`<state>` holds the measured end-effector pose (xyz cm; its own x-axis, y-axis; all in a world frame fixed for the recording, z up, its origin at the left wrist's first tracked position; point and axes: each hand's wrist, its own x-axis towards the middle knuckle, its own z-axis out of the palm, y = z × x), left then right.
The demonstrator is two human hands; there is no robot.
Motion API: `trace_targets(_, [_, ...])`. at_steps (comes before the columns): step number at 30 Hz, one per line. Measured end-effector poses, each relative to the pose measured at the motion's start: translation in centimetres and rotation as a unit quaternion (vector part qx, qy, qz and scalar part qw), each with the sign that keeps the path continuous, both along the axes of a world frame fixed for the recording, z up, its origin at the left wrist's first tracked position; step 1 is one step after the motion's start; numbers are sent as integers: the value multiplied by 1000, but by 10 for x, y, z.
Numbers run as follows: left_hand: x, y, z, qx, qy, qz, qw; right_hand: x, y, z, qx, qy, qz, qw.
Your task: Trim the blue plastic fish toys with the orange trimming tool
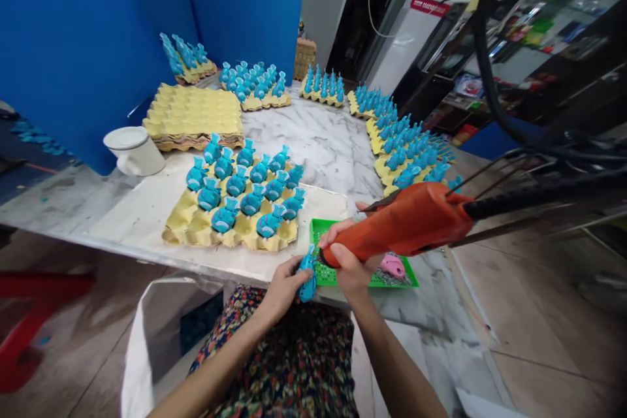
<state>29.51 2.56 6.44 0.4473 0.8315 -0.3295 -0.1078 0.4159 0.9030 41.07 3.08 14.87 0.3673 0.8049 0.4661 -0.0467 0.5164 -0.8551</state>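
My left hand [283,287] is closed around a blue toy fish [307,277], held at the near table edge. My right hand [349,260] grips an orange electric screwdriver [401,225] whose tip points down at the fish. Its black cable [539,199] runs off to the right. Just behind my hands lies a green tray [323,230] holding small screws and a pink part [392,266]. To the left, a yellow egg carton [196,225] carries several finished blue fish [245,183].
More cartons of blue fish [406,144] line the back and right of the marble table [328,144]. A stack of bare yellow cartons [193,116] and a white mug [133,150] stand at the left. A white bag [142,346] hangs below the table edge.
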Motion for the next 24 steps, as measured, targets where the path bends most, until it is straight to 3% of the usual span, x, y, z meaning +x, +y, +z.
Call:
trace_targets(10, [0, 0, -1, -4, -6, 6, 1000, -7, 3, -11, -68, -31, -7, 997])
trace_targets(17, [-1, 4, 2, -42, 6, -8, 999, -11, 6, -22, -23, 13, 5, 1000])
trace_targets(21, [-7, 9, 7, -40, 2, -42, 998, -5, 6, -25, -35, 3, 55, 998])
trace_targets(24, [-17, 16, 10, -65, -16, -107, 992, 2, 4, -15, -55, -22, 123, 991])
